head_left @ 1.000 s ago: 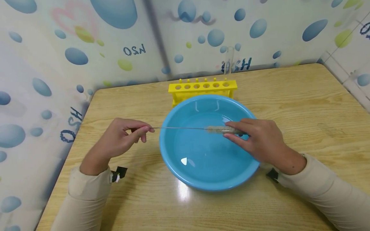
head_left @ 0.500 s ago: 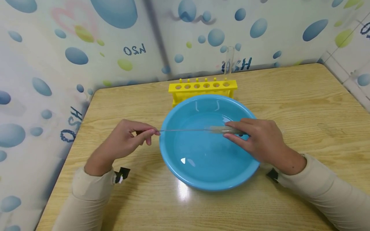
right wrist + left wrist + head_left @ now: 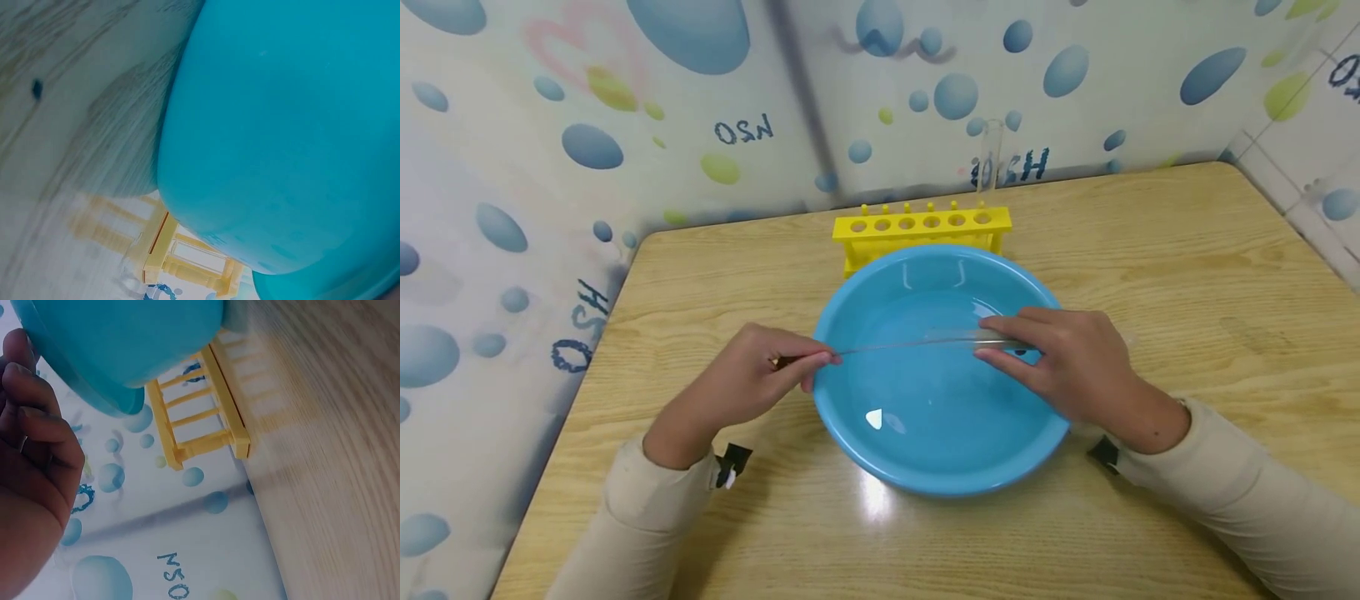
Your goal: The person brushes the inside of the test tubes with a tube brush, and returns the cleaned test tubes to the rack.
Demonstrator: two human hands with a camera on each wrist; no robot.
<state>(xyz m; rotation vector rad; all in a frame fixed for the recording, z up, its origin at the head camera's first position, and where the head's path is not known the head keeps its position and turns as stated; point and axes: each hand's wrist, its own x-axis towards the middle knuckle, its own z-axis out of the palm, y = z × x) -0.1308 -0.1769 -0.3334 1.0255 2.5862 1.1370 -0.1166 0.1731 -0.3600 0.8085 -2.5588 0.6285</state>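
Observation:
My left hand point(image 3: 756, 375) pinches the thin wire handle of a test tube brush point(image 3: 887, 346) between thumb and fingertips, beside the left rim of a blue basin point(image 3: 917, 433). Over the basin, my right hand point(image 3: 1071, 362) grips a clear glass test tube point(image 3: 955, 334) lying level, its mouth toward the left. The wire runs into the tube, and the brush's bristles are hidden by the right fingers. In the left wrist view the left fingers point(image 3: 47, 431) curl next to the basin's rim. The right wrist view shows mostly the basin's outer wall point(image 3: 269, 125), not the hand.
Behind the basin stands a yellow test tube rack point(image 3: 920, 222) with a row of holes and pegs. Another glass tube point(image 3: 991, 158) rises upright at the rack's right end. A patterned wall point(image 3: 655, 167) borders the wooden table point(image 3: 1187, 267) at the back and left.
My left hand has moved right and slightly toward me, pushing the brush deeper; its bristles, seen near the tube's mouth before, are now out of sight. My right hand stays nearly still.

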